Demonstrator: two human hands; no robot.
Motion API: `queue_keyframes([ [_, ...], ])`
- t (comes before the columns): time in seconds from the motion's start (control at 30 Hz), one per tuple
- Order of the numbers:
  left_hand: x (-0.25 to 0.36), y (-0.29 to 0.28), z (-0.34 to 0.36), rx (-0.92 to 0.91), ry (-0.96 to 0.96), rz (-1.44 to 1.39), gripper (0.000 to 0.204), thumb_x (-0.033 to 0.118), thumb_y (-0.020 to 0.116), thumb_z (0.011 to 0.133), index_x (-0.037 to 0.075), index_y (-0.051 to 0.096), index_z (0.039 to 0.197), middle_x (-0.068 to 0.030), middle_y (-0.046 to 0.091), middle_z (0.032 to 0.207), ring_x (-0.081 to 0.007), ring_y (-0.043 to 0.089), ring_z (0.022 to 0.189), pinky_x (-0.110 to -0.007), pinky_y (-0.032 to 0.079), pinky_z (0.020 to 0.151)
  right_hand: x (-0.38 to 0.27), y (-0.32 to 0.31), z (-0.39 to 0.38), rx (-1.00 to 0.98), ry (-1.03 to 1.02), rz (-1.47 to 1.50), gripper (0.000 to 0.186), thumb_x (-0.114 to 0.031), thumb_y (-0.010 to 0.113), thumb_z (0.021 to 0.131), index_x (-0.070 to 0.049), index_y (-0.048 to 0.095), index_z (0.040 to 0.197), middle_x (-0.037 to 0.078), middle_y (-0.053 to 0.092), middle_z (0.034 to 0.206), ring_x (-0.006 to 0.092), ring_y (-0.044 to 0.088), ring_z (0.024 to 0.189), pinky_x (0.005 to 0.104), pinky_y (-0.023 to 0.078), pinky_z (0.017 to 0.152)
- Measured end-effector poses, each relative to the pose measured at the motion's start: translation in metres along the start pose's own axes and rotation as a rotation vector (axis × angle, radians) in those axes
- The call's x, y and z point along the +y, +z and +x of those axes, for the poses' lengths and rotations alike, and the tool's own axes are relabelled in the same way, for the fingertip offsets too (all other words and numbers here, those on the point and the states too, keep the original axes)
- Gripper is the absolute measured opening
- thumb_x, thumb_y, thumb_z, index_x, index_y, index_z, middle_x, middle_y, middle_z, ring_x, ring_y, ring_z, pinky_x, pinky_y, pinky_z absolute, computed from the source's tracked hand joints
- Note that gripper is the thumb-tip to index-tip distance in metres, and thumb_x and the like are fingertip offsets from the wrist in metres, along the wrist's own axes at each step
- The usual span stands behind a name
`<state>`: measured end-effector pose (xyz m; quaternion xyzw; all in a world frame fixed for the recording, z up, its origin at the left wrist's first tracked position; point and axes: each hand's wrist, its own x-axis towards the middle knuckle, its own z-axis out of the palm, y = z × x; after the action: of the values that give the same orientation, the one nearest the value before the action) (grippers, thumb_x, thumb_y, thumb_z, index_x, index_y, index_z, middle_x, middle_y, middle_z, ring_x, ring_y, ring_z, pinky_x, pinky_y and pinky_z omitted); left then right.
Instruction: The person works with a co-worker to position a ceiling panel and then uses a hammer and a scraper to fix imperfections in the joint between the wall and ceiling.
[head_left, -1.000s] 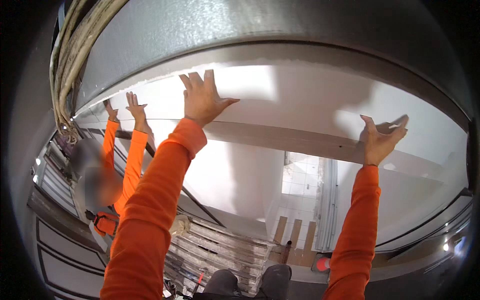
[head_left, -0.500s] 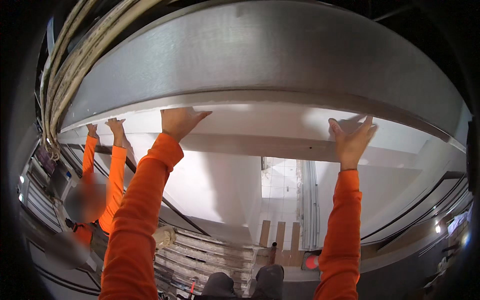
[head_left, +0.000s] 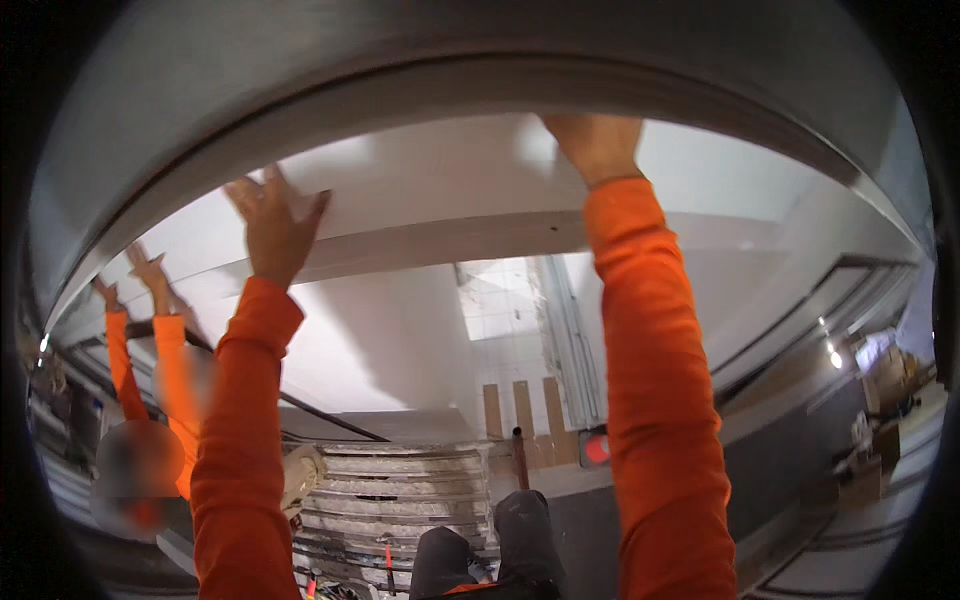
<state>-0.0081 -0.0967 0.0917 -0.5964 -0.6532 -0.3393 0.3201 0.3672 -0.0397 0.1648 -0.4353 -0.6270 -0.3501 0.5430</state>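
Note:
Both my arms, in orange sleeves, reach up to a long white panel (head_left: 430, 165) beneath a curved-looking grey board (head_left: 480, 85). My left hand (head_left: 275, 230) lies against the white panel with its fingers and thumb spread, slightly blurred. Farther to the right, my right hand (head_left: 600, 148) reaches up to the grey board's lower edge; that edge hides its fingers. To my left, a co-worker in orange also has both hands (head_left: 150, 275) raised to the panel's left end.
Below lie wooden slats (head_left: 400, 490), several brown planks (head_left: 522, 410) and grey metal channels (head_left: 568, 340). A dark upright pipe (head_left: 520, 460) stands by my knees. A red-handled tool (head_left: 389, 565) is low in front. Another person's head (head_left: 140, 460) shows at left.
The view has shifted closer under the grey board. My left hand remains spread at the panel. My right hand has moved up and left, its fingers passing out of sight behind the board's edge.

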Motion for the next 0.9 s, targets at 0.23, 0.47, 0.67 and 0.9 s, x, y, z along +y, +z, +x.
queue_keyframes([
  [0.23, 0.016, -0.005, -0.007, 0.010, 0.028, -0.063, 0.098, 0.047, 0.073, 0.085, 0.023, 0.011, 0.158, -0.0389, 0.003, 0.155, -0.0596, 0.008, 0.142, -0.059, 0.031, 0.111, -0.003, -0.013, -0.003, -0.078, 0.041, -0.097, 0.045, -0.047, 0.079, 0.072, -0.011, 0.072, 0.097, 0.012, 0.068, 0.091, 0.0335, 0.061, 0.085, 0.0448, 0.047, 0.076],
  [0.47, 0.004, -0.002, -0.027, -0.080, 0.033, -0.101, 0.099, 0.037, 0.075, 0.085, 0.031, 0.009, 0.158, -0.0339, -0.003, 0.157, -0.0564, 0.006, 0.144, -0.059, 0.034, 0.111, -0.006, -0.017, -0.001, -0.103, 0.005, -0.116, 0.047, -0.053, 0.078, 0.072, -0.011, 0.073, 0.092, 0.010, 0.067, 0.081, 0.0309, 0.061, 0.076, 0.0432, 0.048, 0.072],
  [0.67, 0.008, -0.006, -0.032, -0.152, 0.005, -0.252, 0.101, 0.028, 0.076, 0.083, 0.024, 0.009, 0.158, -0.0384, -0.004, 0.155, -0.0573, 0.005, 0.144, -0.059, 0.026, 0.113, -0.013, -0.031, -0.003, -0.167, -0.045, -0.088, 0.051, -0.057, 0.077, 0.072, -0.011, 0.073, 0.094, 0.009, 0.068, 0.080, 0.0293, 0.062, 0.075, 0.0424, 0.048, 0.071],
  [0.9, 0.019, -0.020, -0.016, -0.031, 0.214, -0.138, 0.094, 0.035, 0.080, 0.079, 0.022, 0.025, 0.155, -0.0331, 0.010, 0.156, -0.0506, 0.011, 0.146, -0.056, 0.028, 0.114, 0.007, -0.020, -0.069, -0.128, 0.066, -0.105, 0.080, -0.053, 0.083, 0.066, -0.001, 0.053, 0.120, 0.020, 0.051, 0.118, 0.0365, 0.047, 0.110, 0.0452, 0.039, 0.093],
])
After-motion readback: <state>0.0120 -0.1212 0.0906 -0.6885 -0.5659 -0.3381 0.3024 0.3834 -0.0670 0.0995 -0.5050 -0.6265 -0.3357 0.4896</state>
